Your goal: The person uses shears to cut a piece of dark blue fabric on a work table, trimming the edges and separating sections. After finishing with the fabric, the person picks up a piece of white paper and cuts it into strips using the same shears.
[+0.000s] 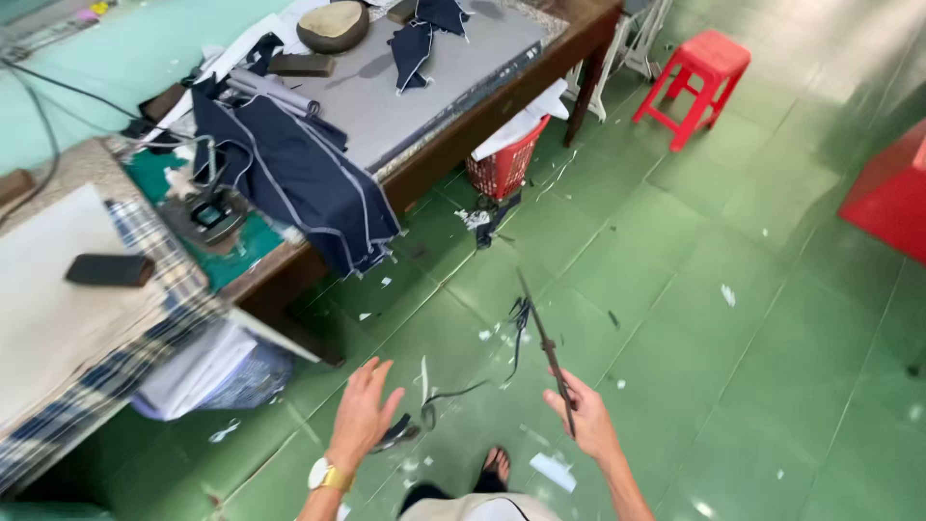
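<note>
Right hand (582,413) is closed around a long thin stick (545,344) with a dark strip (514,340) dangling off it, up over the green floor (733,289). Left hand (365,410) is wide open, empty, near the worktop (289,265) corner.

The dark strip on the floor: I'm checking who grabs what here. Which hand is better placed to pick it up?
Probably the left hand. It is open, empty, fingers spread, just above the dark strip trailing over the green tiled floor. The right hand is closed on a thin dark stick.
</note>
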